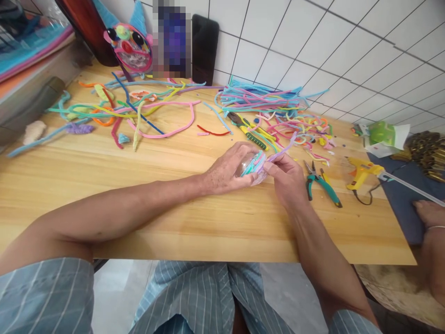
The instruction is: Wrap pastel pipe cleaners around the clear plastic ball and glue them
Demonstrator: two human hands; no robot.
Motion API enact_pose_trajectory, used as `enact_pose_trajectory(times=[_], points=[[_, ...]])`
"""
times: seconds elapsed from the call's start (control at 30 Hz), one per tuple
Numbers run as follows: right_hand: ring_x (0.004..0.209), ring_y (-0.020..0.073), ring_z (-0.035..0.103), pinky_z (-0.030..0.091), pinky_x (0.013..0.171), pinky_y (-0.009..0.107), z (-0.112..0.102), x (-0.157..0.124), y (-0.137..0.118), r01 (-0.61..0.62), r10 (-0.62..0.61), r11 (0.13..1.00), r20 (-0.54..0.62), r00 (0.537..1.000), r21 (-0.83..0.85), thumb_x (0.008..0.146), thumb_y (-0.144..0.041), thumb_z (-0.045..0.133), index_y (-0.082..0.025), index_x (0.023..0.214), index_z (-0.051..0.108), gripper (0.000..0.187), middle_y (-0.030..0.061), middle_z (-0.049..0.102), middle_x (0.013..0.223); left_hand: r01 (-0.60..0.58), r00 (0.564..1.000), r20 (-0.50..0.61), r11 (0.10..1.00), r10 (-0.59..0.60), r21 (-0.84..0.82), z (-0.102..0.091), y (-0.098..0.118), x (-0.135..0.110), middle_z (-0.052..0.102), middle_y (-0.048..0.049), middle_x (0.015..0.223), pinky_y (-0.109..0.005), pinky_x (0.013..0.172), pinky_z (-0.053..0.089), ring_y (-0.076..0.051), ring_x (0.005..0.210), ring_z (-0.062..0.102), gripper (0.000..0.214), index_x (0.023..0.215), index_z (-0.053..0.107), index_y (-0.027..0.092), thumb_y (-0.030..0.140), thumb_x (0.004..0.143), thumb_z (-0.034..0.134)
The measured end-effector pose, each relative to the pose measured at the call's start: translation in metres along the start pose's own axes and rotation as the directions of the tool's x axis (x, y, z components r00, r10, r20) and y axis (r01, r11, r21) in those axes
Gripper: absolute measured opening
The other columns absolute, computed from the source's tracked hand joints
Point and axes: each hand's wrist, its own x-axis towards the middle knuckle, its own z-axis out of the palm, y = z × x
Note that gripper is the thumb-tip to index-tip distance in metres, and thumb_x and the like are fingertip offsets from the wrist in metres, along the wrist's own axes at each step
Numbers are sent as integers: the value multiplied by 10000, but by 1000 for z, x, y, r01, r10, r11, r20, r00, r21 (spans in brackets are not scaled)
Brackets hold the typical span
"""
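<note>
My left hand (231, 169) is wrapped round a small clear plastic piece (248, 166) with teal, pink and purple pipe cleaners lying across it. My right hand (287, 178) pinches a purple pipe cleaner (288, 147) at the right side of that piece; its free end sticks up to the right. Both hands meet just above the wooden table (194, 222). Beyond them lie green-handled pliers (252, 134). To the right of my right hand rests a pair of teal-handled pliers (323, 185), jaws pointing away.
A bundle of pipe cleaners (260, 97) and coloured scraps (299, 127) lie at the back. More loose strands (163, 134) spread left. A yellow glue gun (365, 171) sits right, near another person's arm (434, 227). A decorated face figure (134, 48) and a phone (205, 48) stand by the tiles.
</note>
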Motion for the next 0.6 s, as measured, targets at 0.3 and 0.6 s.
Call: enact_pose_trajectory(times=[0.3, 0.6], points=[[745, 192, 646, 569, 718, 355, 1, 0, 2, 35, -35, 999, -1, 999, -10, 703, -478, 983, -273, 807, 743, 332, -8, 735, 787, 25, 999, 45, 1000, -25, -4, -6, -1, 1, 668, -171, 1463, -509, 1214, 549, -315, 1398, 642, 447, 1448, 562, 212, 493, 1101, 553], [702, 157, 614, 542, 671, 305, 2, 0, 8, 99, -100, 993, 9, 995, 67, 704, -394, 996, -260, 836, 777, 289, -33, 717, 758, 91, 996, 10, 996, -90, -26, -4, 9, 3, 700, -137, 1388, -490, 1134, 598, -297, 1291, 711, 491, 1386, 559, 237, 499, 999, 709]])
